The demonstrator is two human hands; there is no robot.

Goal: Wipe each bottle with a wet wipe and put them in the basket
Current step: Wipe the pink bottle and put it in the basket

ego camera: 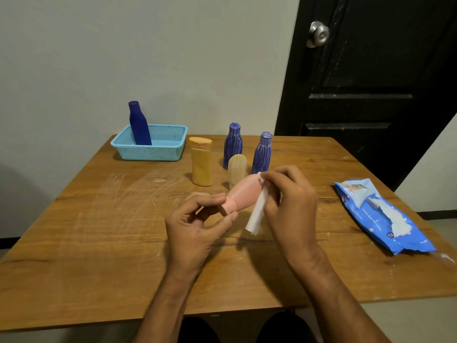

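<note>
My left hand (197,224) pinches the cap end of a pink bottle (243,194), held tilted above the table. My right hand (286,201) pinches a white wet wipe (258,214) against the bottle's far end, and the wipe hangs down. Behind them stand a yellow bottle (201,162), a cream bottle (236,169) and two blue striped bottles (232,144) (262,154). A plain dark blue bottle (139,125) leans inside the light blue basket (158,151) at the back left.
A blue wet wipe pack (383,216) lies at the table's right edge with a wipe sticking out. The wooden table (99,231) shows smeared streaks on the left. A wall stands behind and a black door (371,82) at the right.
</note>
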